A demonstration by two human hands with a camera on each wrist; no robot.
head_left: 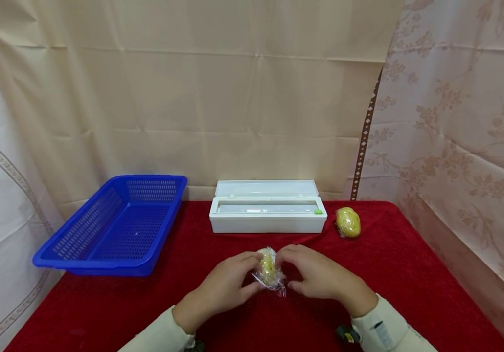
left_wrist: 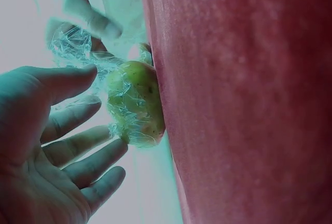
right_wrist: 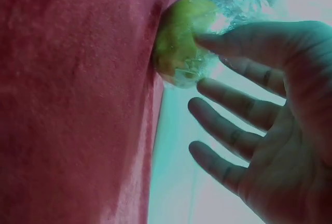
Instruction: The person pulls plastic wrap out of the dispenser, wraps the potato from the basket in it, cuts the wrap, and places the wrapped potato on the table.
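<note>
A yellow-green, potato-like oval (head_left: 268, 270) in clear cling film (left_wrist: 72, 45) rests on the red cloth between my two hands. Loose film bunches above it in both wrist views. My left hand (head_left: 230, 281) is beside it with fingers apart and nearly straight, fingertips close to the wrapped side. On the other side, my right hand (head_left: 318, 274) has its fingers spread, and its thumb (right_wrist: 228, 43) overlaps the oval's surface in the right wrist view. Neither hand is curled round it; whether the fingertips touch the film is hard to tell.
A white cling film dispenser box (head_left: 267, 225) stands behind the hands, lid raised, with a green slider (head_left: 318, 211). Right of it lies another wrapped yellow oval (head_left: 348, 222). A blue plastic basket (head_left: 98, 264) sits at the left. Curtains hang behind the red-covered table (head_left: 401, 274).
</note>
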